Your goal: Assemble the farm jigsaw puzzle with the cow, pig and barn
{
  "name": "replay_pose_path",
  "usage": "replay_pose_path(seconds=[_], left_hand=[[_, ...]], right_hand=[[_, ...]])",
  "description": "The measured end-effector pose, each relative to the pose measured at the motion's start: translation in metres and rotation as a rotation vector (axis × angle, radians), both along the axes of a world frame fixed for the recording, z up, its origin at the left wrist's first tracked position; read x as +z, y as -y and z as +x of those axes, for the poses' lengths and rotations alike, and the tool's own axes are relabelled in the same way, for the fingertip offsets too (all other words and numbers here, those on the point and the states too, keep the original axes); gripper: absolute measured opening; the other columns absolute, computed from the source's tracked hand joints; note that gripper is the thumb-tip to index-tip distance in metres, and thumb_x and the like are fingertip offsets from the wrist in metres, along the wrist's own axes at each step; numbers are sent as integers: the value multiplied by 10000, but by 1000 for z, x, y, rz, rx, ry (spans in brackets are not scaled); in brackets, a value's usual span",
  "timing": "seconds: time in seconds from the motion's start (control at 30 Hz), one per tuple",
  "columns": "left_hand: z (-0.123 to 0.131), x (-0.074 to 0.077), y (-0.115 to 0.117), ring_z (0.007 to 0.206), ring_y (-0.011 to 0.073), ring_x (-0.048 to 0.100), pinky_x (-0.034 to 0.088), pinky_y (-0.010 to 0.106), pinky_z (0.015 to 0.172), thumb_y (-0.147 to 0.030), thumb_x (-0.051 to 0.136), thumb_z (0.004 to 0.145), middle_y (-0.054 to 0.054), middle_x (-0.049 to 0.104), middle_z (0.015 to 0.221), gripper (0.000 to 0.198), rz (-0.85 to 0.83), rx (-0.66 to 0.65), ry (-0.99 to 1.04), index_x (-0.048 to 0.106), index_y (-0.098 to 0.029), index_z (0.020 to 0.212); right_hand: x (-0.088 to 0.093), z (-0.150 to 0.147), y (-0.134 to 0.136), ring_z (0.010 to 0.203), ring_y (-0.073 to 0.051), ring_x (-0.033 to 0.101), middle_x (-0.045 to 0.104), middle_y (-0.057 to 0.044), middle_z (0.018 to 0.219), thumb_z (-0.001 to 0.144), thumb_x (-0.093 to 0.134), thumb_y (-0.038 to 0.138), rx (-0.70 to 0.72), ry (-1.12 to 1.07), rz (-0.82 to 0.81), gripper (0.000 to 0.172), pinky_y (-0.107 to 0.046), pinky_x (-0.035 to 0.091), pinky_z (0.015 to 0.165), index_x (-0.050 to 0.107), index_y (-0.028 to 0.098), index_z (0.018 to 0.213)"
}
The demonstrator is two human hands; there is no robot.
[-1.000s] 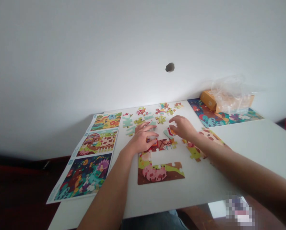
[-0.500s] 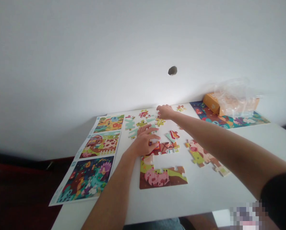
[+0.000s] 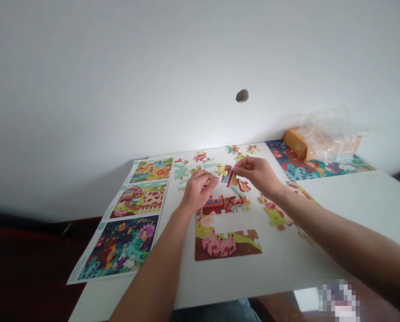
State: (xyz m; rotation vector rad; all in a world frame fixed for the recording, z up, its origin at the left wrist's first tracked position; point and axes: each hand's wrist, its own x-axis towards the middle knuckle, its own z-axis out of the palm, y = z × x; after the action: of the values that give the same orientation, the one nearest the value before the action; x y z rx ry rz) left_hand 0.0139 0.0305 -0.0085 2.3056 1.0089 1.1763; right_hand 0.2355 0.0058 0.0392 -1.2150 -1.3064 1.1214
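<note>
My right hand (image 3: 257,174) pinches a red and white puzzle piece (image 3: 228,177) just above the table, over the top edge of a half-built farm puzzle (image 3: 226,232). My left hand (image 3: 197,189) is curled close beside it, fingertips bent toward a small red piece at the puzzle's upper left; whether it grips that piece I cannot tell. The built part shows a pink pig on brown ground and has a gap in its middle. Loose pieces (image 3: 200,163) lie scattered beyond both hands.
A sheet of three reference pictures (image 3: 133,214) lies at the left of the white table (image 3: 337,210). A joined cluster of pieces (image 3: 274,213) sits right of the puzzle. A finished dark puzzle (image 3: 307,166), an orange box (image 3: 297,142) and a clear plastic bag (image 3: 327,132) stand at back right.
My right hand drew back from the far loose pieces, bringing a red and white piece toward the puzzle. My left hand lifted slightly and curled its fingers.
</note>
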Motion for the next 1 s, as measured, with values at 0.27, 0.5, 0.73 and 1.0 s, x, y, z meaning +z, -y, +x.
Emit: replay_pose_path(seconds=[0.27, 0.5, 0.73, 1.0], left_hand=[[8, 7, 16, 594, 118, 484, 371, 246, 563, -390, 578, 922, -8, 550, 654, 299, -449, -247, 103, 608, -157, 736], [0, 6, 11, 588, 111, 408, 325, 250, 558, -375, 580, 910, -20, 471, 623, 314, -449, -236, 187, 539, -160, 684], [-4, 11, 12, 545, 104, 371, 284, 259, 533, -360, 563, 894, -26, 435, 568, 341, -394, -301, 33, 534, -156, 623], [-6, 8, 11, 495, 99, 403, 291, 244, 484, -356, 621, 847, -12, 492, 515, 329, -413, -393, -170, 613, -146, 595]], right_hand=[[-27, -5, 36, 606, -163, 672, 710, -43, 670, 661, 833, 464, 46, -255, -229, 385, -288, 534, 595, 605, 168, 753], [-30, 3, 39, 594, -116, 591, 710, -29, 736, 783, 739, 404, 155, -95, -105, 288, -240, 425, 548, 634, 159, 891], [-35, -2, 46, 607, -120, 578, 707, -1, 738, 826, 693, 340, 314, 151, 26, 282, -237, 394, 554, 607, 190, 1049], [-39, -7, 50, 607, -113, 578, 726, -1, 797, 840, 663, 300, 322, 268, 57, 273, -234, 431, 573, 610, 207, 1091]])
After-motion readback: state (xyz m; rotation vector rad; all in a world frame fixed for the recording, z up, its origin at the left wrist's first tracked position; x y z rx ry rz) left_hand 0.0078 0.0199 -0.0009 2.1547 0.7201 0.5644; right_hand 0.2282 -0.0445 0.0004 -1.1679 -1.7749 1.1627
